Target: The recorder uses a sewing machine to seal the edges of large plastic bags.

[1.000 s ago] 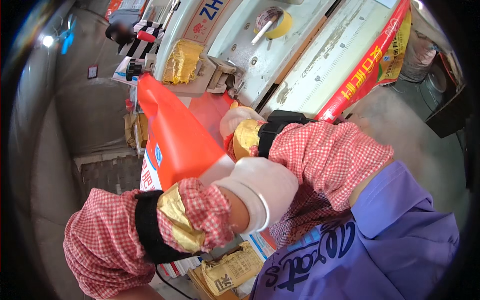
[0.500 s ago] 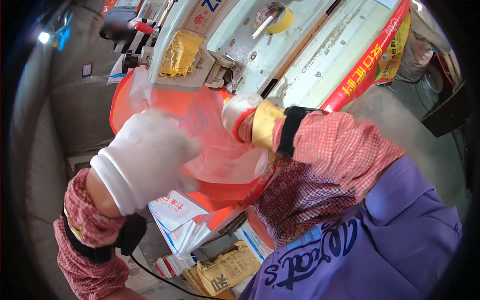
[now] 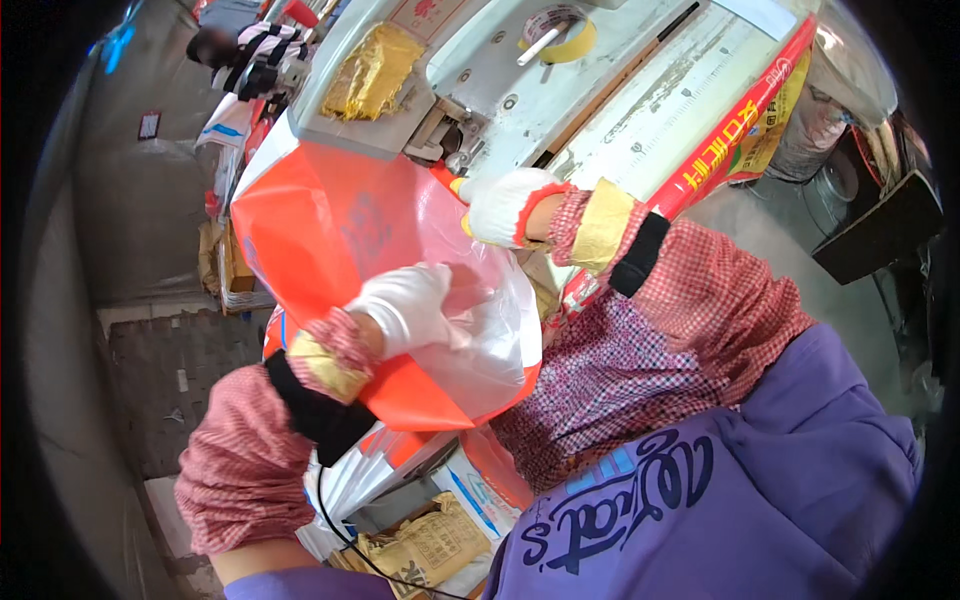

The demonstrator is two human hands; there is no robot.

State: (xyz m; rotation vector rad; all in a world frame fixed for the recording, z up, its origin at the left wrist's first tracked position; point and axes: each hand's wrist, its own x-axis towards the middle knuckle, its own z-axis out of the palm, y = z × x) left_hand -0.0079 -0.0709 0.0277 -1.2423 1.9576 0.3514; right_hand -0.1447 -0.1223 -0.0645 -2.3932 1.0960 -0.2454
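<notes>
A red plastic bag (image 3: 290,215) with a clear liner (image 3: 495,310) spreads out below the head of a white sewing machine (image 3: 375,120). My left hand (image 3: 405,305), in a white glove, lies over the bag's middle. Its fingers stretch out and apart against the liner; some fingertips are hard to make out. At the bag's upper right edge, beside the machine's metal foot (image 3: 437,130), is my right hand (image 3: 510,207). It wears a white glove with yellow fingertips and a red cuff edge, and its fingers are closed on the bag's edge.
On the machine bed lies a roll of yellow tape (image 3: 575,42) with a white stick across it. A red and yellow printed strip (image 3: 735,130) edges the table. Folded bags and a brown paper sack (image 3: 430,540) lie below. Someone in a striped top (image 3: 265,45) is at the far left.
My left hand has come down and right onto the liner. The bag's red side now spreads wider to the left. My right hand has shifted slightly to the right, still by the machine's foot.
</notes>
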